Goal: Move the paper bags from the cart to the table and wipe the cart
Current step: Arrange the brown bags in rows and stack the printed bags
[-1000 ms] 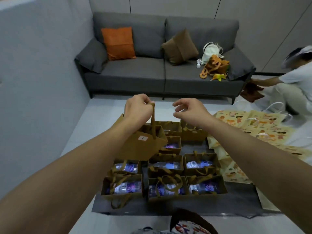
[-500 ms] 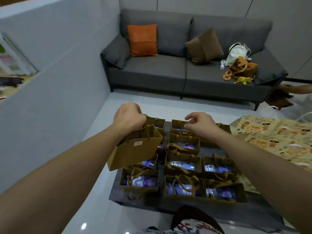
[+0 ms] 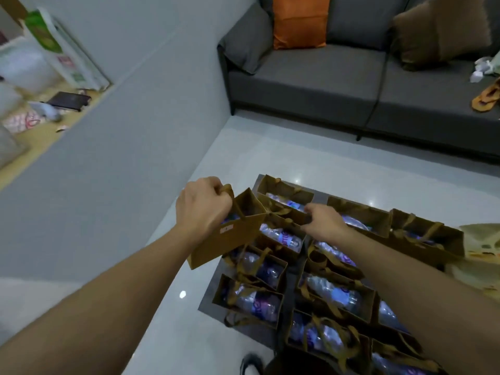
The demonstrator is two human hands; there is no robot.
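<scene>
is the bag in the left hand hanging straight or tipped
Tipped. The lifted bag hangs at a slant from the handle gripped by the left hand, one bottom corner lower, off the cart.

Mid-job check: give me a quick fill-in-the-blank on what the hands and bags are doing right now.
1. The left hand holds a lifted paper bag by its ____.
2. The right hand reaches to a bag that sits on the ____.
3. The bags on the cart each hold a plastic ____.
4. The cushion at the left end of the sofa is ____ in colour.

Missing words: handle; cart; bottle; orange
</scene>
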